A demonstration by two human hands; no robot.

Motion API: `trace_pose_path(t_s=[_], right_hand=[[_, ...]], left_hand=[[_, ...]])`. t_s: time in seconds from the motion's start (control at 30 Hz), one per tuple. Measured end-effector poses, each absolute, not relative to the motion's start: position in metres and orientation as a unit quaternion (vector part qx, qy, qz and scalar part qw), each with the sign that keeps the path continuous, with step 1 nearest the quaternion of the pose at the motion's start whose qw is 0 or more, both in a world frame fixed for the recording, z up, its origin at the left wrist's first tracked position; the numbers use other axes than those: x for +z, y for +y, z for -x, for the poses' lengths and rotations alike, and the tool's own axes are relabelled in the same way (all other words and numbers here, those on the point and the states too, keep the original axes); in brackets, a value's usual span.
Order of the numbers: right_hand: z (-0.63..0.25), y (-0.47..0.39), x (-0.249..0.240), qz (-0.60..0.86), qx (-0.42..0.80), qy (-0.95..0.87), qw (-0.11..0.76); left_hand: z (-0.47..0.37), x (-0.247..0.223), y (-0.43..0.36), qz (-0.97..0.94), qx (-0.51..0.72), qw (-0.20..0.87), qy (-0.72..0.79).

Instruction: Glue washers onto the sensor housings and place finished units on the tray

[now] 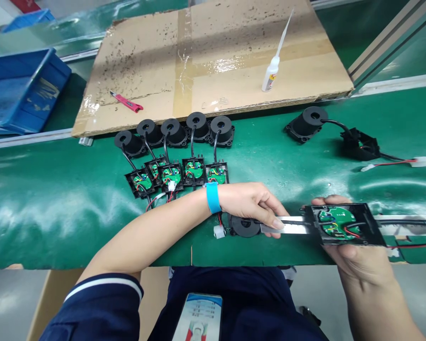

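Observation:
My right hand grips an open black plastic housing, with a round green circuit board and thin coloured wires inside. A flat silvery strip like a steel ruler runs beneath the housing and out on both sides. Between thumb and fingers, my left hand pinches the strip's left end, with a black cable lying along it. That cable leads towards a round black part lying beside my left fingers. A white connector rests just left of this part.
Several black round parts cabled to open housings stand left of centre. Another unit lies at the right. A cardboard sheet carries a pink cutter and a white bottle. A blue bin is at left.

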State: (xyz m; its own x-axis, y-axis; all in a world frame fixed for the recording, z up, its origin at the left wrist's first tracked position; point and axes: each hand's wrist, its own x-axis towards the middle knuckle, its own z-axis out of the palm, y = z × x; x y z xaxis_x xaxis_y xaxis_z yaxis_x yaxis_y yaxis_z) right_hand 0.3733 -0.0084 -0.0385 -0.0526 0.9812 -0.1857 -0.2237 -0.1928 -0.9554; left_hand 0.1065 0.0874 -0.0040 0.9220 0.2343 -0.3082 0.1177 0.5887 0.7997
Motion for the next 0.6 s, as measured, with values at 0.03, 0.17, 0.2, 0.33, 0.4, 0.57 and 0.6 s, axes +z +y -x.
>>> trace_pose_path(t_s=[0.03, 0.17, 0.2, 0.33, 0.4, 0.57, 0.6], right_hand=[[-0.3734, -0.0083, -0.0386, 0.477, 0.608, -0.397, 0.496], [-0.3735, -0.0076, -0.0381, 0.464, 0.609, -0.402, 0.502], [-0.3734, -0.0074, -0.0376, 0.461, 0.613, -0.403, 0.5], [-0.3725, -0.006, -0.0351, 0.458, 0.615, -0.406, 0.497], [-0.3723, -0.005, -0.0342, 0.463, 0.612, -0.405, 0.497], [-0.3719, -0.0032, -0.0334, 0.465, 0.611, -0.412, 0.491], [-0.3717, -0.0034, -0.0335, 0.465, 0.61, -0.413, 0.491]], left_hand=[[-0.1063, -0.004, 0.0873, -0.452, 0.034, 0.87, 0.195], [-0.106, -0.0045, 0.0874, -0.454, 0.036, 0.87, 0.19], [-0.106, -0.0046, 0.0875, -0.455, 0.036, 0.87, 0.189], [-0.1063, -0.0042, 0.088, -0.453, 0.033, 0.87, 0.191], [-0.1066, -0.004, 0.088, -0.452, 0.032, 0.87, 0.193], [-0.1071, -0.0043, 0.0877, -0.459, 0.035, 0.866, 0.197], [-0.107, -0.0044, 0.0877, -0.46, 0.035, 0.865, 0.196]])
